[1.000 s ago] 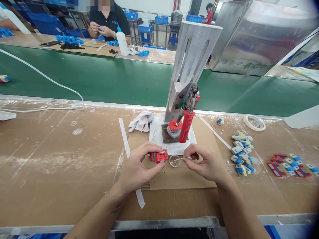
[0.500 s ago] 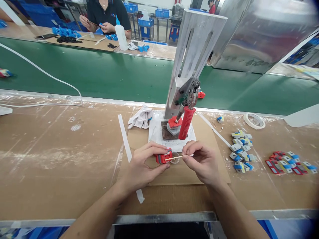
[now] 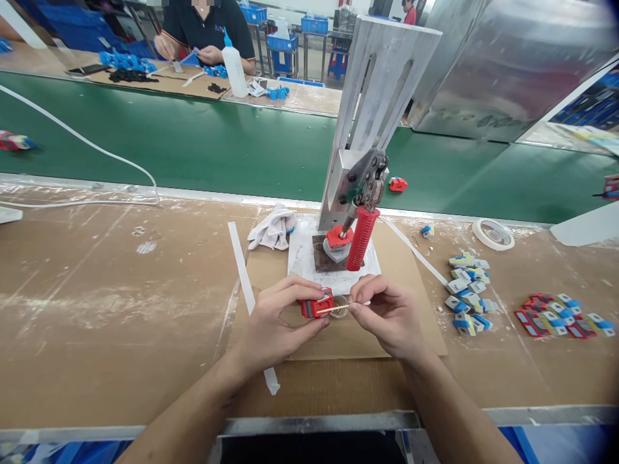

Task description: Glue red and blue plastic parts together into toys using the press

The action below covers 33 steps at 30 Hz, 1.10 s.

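One dish (image 3: 341, 316) (contents indistinct) sits between left hand (image 3: 275, 317), gripping red piece (image 3: 316, 304), and right hand (image 3: 389, 317), pinching stick (image 3: 333, 309).

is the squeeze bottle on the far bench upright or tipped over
Upright: the bottle stands on its base, with its blue nozzle pointing up.

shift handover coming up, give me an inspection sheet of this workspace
surface: brown tabletop, whitish marks
things in hand: red-and-grey plastic part, thin pale stick; small round clear dish beneath the stick
clutter: crumpled white cloth, white tape roll, grey-blue-yellow parts
hands: left hand, grip on the part; right hand, grip on the stick
cables: white cable across green belt
surroundings: person in dark shirt beyond the belt
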Tool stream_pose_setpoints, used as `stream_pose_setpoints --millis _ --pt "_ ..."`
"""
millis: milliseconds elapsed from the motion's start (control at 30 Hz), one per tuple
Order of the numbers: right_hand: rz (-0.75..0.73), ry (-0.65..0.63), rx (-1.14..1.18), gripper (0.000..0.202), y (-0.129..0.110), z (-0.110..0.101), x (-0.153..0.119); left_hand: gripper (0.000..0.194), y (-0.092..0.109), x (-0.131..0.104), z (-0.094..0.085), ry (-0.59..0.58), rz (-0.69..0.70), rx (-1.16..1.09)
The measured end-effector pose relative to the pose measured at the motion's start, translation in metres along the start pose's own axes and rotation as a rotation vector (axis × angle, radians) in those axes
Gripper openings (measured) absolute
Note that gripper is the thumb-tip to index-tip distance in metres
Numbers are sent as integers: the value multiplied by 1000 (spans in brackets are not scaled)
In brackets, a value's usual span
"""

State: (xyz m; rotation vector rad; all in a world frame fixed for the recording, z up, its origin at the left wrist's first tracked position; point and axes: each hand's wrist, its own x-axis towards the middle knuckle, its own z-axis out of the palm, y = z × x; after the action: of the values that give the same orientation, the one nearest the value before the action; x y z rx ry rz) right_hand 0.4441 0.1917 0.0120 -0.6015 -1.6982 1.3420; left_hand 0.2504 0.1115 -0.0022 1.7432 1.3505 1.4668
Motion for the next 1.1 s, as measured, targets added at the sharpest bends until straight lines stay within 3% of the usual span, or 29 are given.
stream_pose_setpoints --millis 1100 --pt "-9 -18 -109 15 2 -10 0 27 2 -1 -4 32 -17 34"
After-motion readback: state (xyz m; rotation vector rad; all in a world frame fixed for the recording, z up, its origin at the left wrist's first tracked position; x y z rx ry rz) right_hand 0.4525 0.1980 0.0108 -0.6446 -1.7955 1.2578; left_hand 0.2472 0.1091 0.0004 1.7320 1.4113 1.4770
